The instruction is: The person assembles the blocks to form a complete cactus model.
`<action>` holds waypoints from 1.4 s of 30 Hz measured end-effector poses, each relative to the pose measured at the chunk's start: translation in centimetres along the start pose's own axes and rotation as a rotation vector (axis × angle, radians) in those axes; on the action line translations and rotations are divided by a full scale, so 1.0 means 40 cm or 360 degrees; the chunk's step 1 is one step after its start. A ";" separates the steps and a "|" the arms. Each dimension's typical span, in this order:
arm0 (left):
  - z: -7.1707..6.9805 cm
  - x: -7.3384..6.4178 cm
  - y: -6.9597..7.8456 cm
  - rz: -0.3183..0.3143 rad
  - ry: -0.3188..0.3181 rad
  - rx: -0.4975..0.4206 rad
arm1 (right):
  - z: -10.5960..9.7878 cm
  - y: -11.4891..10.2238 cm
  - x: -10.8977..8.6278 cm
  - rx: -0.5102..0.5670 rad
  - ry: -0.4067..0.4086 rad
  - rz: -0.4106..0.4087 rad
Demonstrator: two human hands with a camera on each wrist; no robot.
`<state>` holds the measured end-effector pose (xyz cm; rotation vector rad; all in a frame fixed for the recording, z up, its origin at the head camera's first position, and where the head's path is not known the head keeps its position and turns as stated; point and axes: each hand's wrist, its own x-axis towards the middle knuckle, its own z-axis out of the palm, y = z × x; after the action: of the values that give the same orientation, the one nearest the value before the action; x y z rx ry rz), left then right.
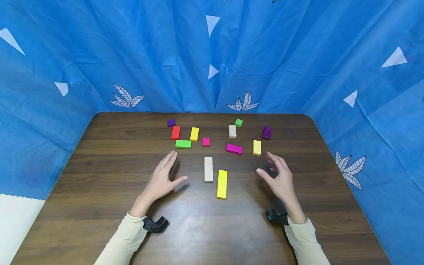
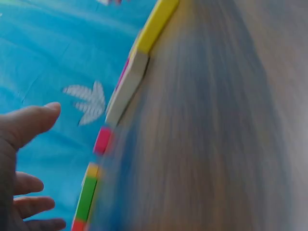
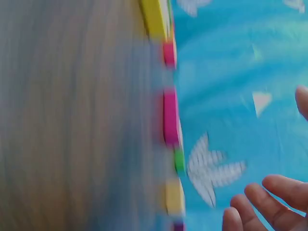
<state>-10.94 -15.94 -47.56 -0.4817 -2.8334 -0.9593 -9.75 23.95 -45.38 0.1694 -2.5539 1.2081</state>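
Observation:
My left hand (image 1: 161,181) is over the table, fingers extended and thumb spread, holding nothing. Ahead of its fingertips lies a green block (image 1: 183,144). To the right of its thumb lie a long off-white block (image 1: 208,169) and a longer yellow block (image 1: 222,184). My right hand (image 1: 281,179) is over the table on the other side, empty, its fingers loosely bent and thumb apart. Nearest its fingertips is a pale yellow block (image 1: 256,147), with a magenta block (image 1: 234,149) further left. In the left wrist view the off-white block (image 2: 127,89) appears beyond the thumb.
Farther back on the wooden table (image 1: 109,165) lie a red block (image 1: 176,133), a small yellow block (image 1: 194,134), a pink cube (image 1: 206,142), a short whitish block (image 1: 232,131), a small green block (image 1: 239,122) and two purple blocks (image 1: 266,133). Blue curtains (image 1: 192,55) surround it.

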 end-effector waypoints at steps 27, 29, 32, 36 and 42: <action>0.135 0.092 0.052 0.0142 -0.0211 -0.0242 | 0.186 -0.057 -0.032 -0.0033 -0.0892 -0.0204; 0.138 0.091 0.054 0.0150 -0.0211 -0.0210 | 0.189 -0.056 -0.036 -0.0062 -0.0884 -0.0233; 0.143 0.091 0.055 0.0162 -0.0209 -0.0176 | 0.193 -0.055 -0.040 -0.0078 -0.0864 -0.0248; 0.148 0.093 0.058 0.0180 -0.0201 -0.0164 | 0.194 -0.055 -0.044 -0.0071 -0.0833 -0.0246; 0.152 0.095 0.058 0.0192 -0.0203 -0.0147 | 0.198 -0.053 -0.048 -0.0083 -0.0809 -0.0236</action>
<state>-13.79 -9.51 -50.26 -0.7406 -2.8402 -1.0759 -9.24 16.44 -49.18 0.7237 -2.9234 1.1547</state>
